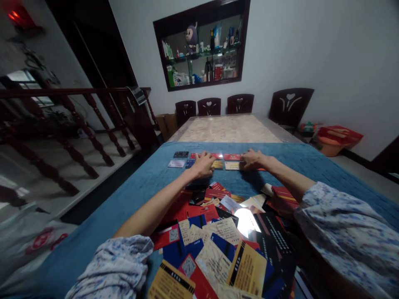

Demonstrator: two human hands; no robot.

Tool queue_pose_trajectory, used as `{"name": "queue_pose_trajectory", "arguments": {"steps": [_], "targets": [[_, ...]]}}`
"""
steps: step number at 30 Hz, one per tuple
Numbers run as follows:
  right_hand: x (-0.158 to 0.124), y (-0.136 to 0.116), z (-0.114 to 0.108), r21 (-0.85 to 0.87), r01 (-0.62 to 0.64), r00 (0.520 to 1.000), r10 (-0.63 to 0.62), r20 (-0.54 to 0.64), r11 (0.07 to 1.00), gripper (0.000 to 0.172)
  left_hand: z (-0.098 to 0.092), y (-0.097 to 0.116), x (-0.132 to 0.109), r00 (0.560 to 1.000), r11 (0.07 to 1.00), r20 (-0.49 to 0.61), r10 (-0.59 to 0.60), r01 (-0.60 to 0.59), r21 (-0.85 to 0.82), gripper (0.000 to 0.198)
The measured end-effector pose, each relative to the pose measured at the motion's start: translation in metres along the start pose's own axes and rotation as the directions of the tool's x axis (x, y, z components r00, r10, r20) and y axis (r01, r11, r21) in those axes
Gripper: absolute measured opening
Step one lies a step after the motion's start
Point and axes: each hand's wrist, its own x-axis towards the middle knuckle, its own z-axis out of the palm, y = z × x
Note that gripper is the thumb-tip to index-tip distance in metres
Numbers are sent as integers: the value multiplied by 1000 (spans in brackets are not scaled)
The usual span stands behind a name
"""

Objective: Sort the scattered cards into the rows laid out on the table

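Both my arms reach far out over a blue cloth (131, 195) on a long table. My left hand (203, 163) rests with curled fingers on cards laid in two short rows, touching a red card (216, 156) and a tan card (217, 165). My right hand (252, 159) lies with curled fingers by another red card (232, 157) and a pale card (232, 165). Whether either hand grips a card is hidden. At the left end of the rows lie a dark card (181, 154) and a light card (176, 163). A big loose heap of cards (224, 241) covers the cloth near me.
Beyond the cloth the bare marble tabletop (229, 128) runs to dark wooden chairs (240, 103) at the far end and one chair (290, 106) at the right. A wooden railing (77, 124) lines the left. A red basin (338, 139) sits on the floor at right.
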Motion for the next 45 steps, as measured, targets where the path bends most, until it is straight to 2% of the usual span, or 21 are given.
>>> {"name": "queue_pose_trajectory", "arguments": {"steps": [5,8,12,16,22,25,29,32,39,45], "targets": [[-2,-1,-11,-56,-5,1000,3,-29,998,37,-3,-29,-33,998,999,-47,-36,37,6,39],[-5,-9,-20,-64,17,995,-23,-97,998,38,-5,-40,-51,994,998,-83,-64,63,-11,38],[-13,-34,-33,-20,90,973,-93,-213,996,32,-10,-48,-75,991,995,-102,-91,88,-39,35],[-21,-69,-40,20,194,949,-183,-258,981,25,-8,-52,-101,988,992,-113,-110,101,-76,31],[-23,-122,-36,83,378,901,-346,-260,922,25,2,-55,-136,991,976,6,-137,136,-169,30],[-24,-145,-34,97,451,875,-418,-243,887,24,5,-56,-149,982,957,123,-141,167,-239,54],[-26,-169,-34,97,492,853,-457,-251,865,25,9,-60,-160,968,944,214,-127,185,-274,87],[-25,-182,-33,110,513,842,-474,-257,851,26,12,-61,-162,969,947,211,-128,183,-265,95],[-19,-198,-22,156,597,784,-531,-321,787,20,19,-67,-161,973,959,142,-183,209,-193,87],[-17,-200,-10,216,664,734,-571,-367,716,14,26,-77,-161,974,962,47,-221,226,-156,65]]}}
